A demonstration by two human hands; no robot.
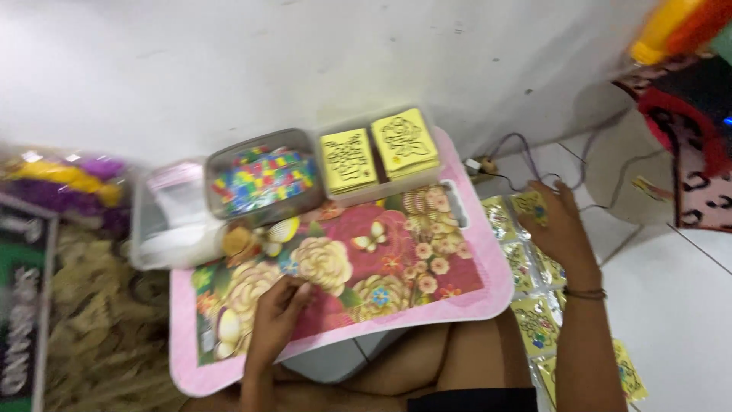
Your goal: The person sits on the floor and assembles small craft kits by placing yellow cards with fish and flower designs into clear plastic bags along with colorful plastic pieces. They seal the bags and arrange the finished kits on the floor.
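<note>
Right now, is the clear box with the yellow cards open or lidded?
Open. The clear box shows no lid; two stacks of yellow cards sit exposed, filling it to the rim.

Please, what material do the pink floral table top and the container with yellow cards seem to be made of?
Pink table top: probably glossy plastic or laminate, since the printed flowers shine. Container holding the yellow cards: likely clear thin plastic, as the cards show through its wall.

Bright even indoor light, soft shadows, overall motion blur, edges smeared, fine detail perhaps lost
</note>
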